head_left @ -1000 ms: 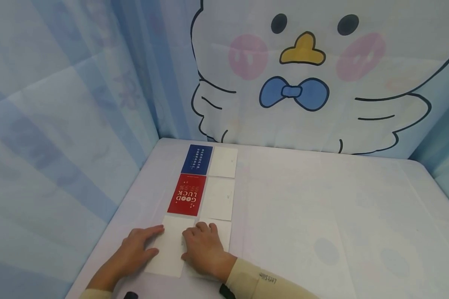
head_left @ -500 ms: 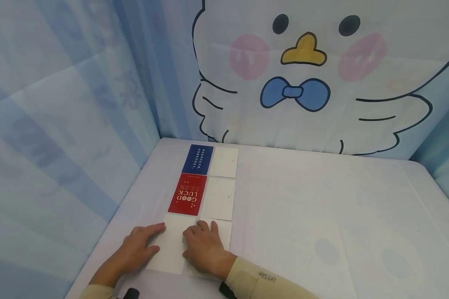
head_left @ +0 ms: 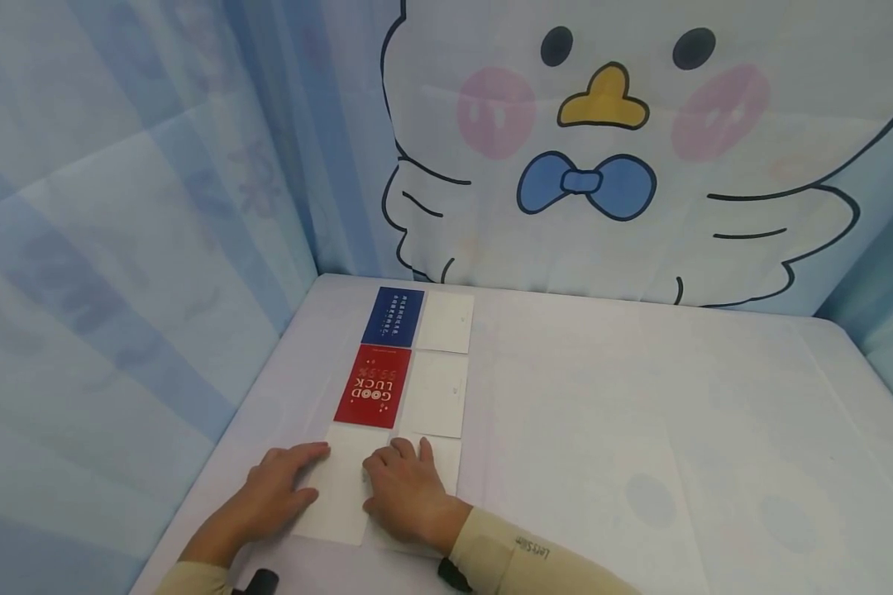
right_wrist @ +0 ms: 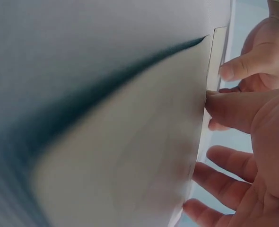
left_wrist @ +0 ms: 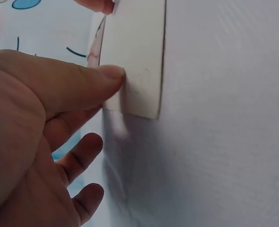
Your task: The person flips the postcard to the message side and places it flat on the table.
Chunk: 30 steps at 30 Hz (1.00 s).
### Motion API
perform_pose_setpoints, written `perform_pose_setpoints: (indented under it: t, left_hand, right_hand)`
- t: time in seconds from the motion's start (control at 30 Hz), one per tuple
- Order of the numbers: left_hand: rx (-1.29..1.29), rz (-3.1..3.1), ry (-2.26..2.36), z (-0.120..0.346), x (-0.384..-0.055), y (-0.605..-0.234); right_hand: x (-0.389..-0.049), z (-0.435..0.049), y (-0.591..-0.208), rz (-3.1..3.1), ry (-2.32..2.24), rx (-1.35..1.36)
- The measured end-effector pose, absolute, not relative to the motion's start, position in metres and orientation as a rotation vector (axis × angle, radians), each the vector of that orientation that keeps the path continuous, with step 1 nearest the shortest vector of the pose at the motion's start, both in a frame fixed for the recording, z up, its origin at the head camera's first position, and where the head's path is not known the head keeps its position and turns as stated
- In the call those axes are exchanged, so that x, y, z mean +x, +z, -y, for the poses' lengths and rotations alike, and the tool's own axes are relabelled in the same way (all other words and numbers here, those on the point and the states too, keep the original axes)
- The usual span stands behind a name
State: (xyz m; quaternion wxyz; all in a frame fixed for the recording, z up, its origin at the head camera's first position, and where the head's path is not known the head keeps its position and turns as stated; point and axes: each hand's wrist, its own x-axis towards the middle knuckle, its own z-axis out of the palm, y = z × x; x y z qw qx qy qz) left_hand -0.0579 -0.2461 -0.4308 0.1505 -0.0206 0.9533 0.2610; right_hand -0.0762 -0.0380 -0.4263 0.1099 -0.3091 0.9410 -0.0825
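Note:
A blank white card [head_left: 338, 487] lies flat nearest the person in the left column. My left hand [head_left: 268, 496] touches its left edge with thumb and index finger extended. In the left wrist view the thumb rests at the card's [left_wrist: 135, 56] near end, the other fingers spread. My right hand [head_left: 409, 496] lies over the seam between this card and another white card [head_left: 448, 463] on its right, covering part of both. In the right wrist view its fingertips touch along the edge of the white card [right_wrist: 139, 132] beneath; that card's near corner looks slightly raised.
Farther up the left column lie a red "GOOD LUCK" card [head_left: 374, 384] and a blue card [head_left: 393, 316]. Two more white cards [head_left: 437, 395] sit beside them. The white tabletop [head_left: 640, 430] extends to the right, with a cartoon-printed curtain [head_left: 580, 248] behind it.
The near left white card has slid slightly forward, up against the red card, with my left hand moving along with it. My right hand has stayed nearly in place.

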Motion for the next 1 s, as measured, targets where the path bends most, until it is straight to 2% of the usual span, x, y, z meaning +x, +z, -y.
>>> perform_pose_setpoints:
  t: [0.2,0.37,0.57,0.77,1.0]
  left_hand:
    - [0.011,-2.808,0.702,0.244,-0.054,-0.423]
    - [0.062,-2.900,0.742,0.242,-0.064,-0.410]
    - [0.033,-2.886,0.827,0.240,-0.093,-0.407]
    - [-0.005,-2.811,0.799,0.234,-0.135,-0.416]
    - [-0.010,-2.800,0.668,0.227,-0.170,-0.428]
  right_hand:
    - [-0.082,0.032,-0.421,-2.740,-0.334,-0.924]
    - [-0.104,0.023,-0.413,-2.716,-0.451,-0.900]
    - [-0.140,0.019,-0.406,-2.733,-0.482,-0.849]
    - [-0.173,0.019,-0.408,-2.738,-0.454,-0.772]
    - [-0.190,0.023,-0.421,-2.678,-0.425,-0.740]
